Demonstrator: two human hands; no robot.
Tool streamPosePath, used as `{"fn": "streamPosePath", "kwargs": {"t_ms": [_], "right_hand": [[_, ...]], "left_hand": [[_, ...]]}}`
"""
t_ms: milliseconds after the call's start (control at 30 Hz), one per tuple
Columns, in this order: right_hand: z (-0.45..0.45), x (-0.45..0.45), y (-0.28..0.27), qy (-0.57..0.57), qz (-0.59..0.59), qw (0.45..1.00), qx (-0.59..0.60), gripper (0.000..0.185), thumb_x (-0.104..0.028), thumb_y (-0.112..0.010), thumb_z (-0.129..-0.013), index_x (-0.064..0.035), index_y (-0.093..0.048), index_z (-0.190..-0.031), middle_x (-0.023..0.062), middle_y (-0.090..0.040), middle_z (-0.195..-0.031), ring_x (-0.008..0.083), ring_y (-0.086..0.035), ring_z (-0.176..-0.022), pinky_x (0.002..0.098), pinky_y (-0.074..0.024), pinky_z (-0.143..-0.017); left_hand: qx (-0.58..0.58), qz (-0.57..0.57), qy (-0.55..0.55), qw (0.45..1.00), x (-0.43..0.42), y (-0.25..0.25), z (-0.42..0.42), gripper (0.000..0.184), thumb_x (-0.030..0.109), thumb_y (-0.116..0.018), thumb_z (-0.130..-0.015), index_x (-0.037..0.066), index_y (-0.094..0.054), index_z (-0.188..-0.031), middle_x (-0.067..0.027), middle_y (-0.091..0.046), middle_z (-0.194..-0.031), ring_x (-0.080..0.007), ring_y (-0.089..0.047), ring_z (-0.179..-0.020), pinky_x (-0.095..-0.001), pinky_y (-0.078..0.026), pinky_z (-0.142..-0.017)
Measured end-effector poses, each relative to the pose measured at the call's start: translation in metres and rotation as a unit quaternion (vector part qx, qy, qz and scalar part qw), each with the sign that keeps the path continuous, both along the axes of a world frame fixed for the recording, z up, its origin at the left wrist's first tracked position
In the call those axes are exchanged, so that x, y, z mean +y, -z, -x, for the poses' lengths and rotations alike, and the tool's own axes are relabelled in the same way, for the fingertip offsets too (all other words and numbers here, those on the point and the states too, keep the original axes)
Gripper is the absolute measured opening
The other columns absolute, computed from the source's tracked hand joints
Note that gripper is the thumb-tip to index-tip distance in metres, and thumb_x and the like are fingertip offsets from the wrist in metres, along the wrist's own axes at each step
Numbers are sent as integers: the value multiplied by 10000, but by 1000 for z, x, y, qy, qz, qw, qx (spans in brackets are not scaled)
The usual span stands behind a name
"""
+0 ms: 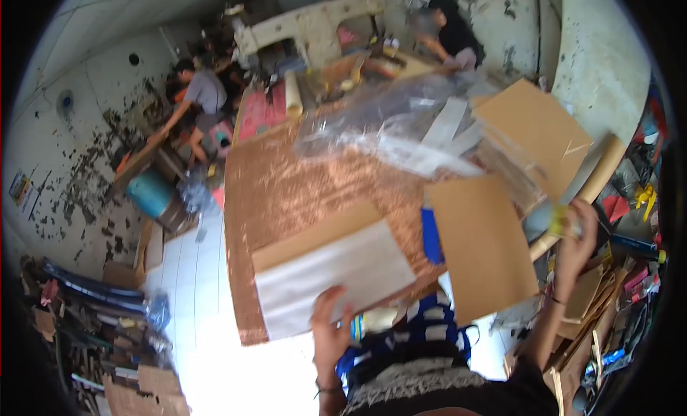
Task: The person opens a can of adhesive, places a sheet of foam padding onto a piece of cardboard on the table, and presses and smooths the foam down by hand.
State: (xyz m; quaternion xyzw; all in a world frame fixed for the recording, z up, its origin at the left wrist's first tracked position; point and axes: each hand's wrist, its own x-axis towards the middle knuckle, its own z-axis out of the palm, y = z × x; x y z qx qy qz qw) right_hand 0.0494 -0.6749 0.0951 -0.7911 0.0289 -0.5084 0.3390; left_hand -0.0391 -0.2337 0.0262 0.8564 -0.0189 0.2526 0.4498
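My left hand (330, 330) is at the near edge of a white sheet (333, 280), its fingers and thumb apart with nothing in them; whether it touches the sheet I cannot tell. The sheet lies over a brown cardboard piece (315, 235), which shows along the far side. Out to the right, my right hand (581, 230) is closed round a small yellow-green thing (557, 220), too blurred to name. A second cardboard sheet (481, 248) overhangs the table's near edge between my hands. Beside it lies a flat blue piece (431, 235).
The worn brown table (300, 172) carries crumpled clear plastic (386, 122) and another cardboard sheet (533, 133). A long brown roll (597, 169) leans at right. Scraps crowd both sides. One person (204, 94) sits back left, another (454, 33) back right. A blue drum (152, 192) stands left.
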Motion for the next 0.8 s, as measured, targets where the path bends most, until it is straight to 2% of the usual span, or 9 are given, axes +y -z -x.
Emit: {"fn": "streamPosePath", "kwargs": {"t_ms": [67,133,200,233,300,333,467,667,800], "right_hand": [[-9,115,2,-221,38,973,47,246,-37,-730,-871,-41,-682,-1112,146,-663,-1140,297,-633,-1105,402,-477,-1007],[3,196,27,-433,29,889,142,277,-79,-782,-848,-43,-700,-1110,149,-664,-1127,304,-634,-1094,414,-497,-964],[22,261,48,-580,2,795,179,295,-118,-795,-866,-46,-708,-1139,138,-642,-1147,312,-633,-1107,402,-499,-978],[36,281,58,-616,16,762,197,359,-136,-787,-881,-35,-682,-1209,157,-569,-1277,317,-598,-1175,399,-480,-1027],[59,309,55,-655,16,727,207,459,-137,-755,-910,-15,-610,-1329,184,-469,-1393,338,-539,-1276,406,-461,-1069],[60,313,55,-668,50,713,207,518,-129,-698,-953,2,-524,-1423,194,-403,-1458,362,-481,-1356,424,-449,-1090],[54,317,46,-643,72,709,282,513,-226,-558,-1058,1,-428,-1500,239,-520,-1374,384,-550,-1289,433,-436,-1095],[28,315,20,-629,233,674,310,685,-506,-671,-953,-21,-498,-1405,156,-539,-1110,342,-658,-990,426,-542,-839],[9,310,11,-683,261,616,292,688,-555,-738,-873,-23,-532,-1257,156,-537,-1097,365,-648,-955,444,-527,-825]], "left_hand": [[22,-12,39,999,-26,-4,-1,532,113,-775,-882,37,-580,-1371,-209,-608,-1368,-428,-578,-1264,-450,-466,-1078],[-2,-27,98,995,-38,10,2,753,136,-825,-833,-12,-445,-1467,-263,-510,-1454,-450,-515,-1325,-468,-442,-1110],[3,60,67,996,-43,26,5,744,107,-838,-784,-18,-467,-1418,-249,-562,-1370,-419,-554,-1292,-468,-470,-1070],[3,96,29,995,-38,43,12,725,106,-839,-779,-6,-478,-1397,-216,-599,-1334,-376,-589,-1275,-443,-501,-1039],[17,113,-17,993,-7,34,24,627,131,-837,-770,-12,-528,-1297,-200,-657,-1208,-363,-690,-1099,-428,-567,-896],[45,100,-19,994,6,9,31,635,101,-825,-749,-20,-547,-1307,-241,-615,-1223,-446,-653,-1104,-480,-567,-869],[96,88,36,991,39,10,33,607,230,-849,-739,-10,-599,-1238,-241,-713,-970,-437,-717,-878,-452,-572,-822],[56,87,175,979,63,25,14,580,240,-859,-653,-26,-629,-1114,-227,-684,-960,-418,-673,-880,-446,-538,-798],[76,25,183,980,65,17,14,592,253,-879,-645,-29,-625,-1099,-212,-657,-957,-407,-650,-871,-449,-520,-790]]}}
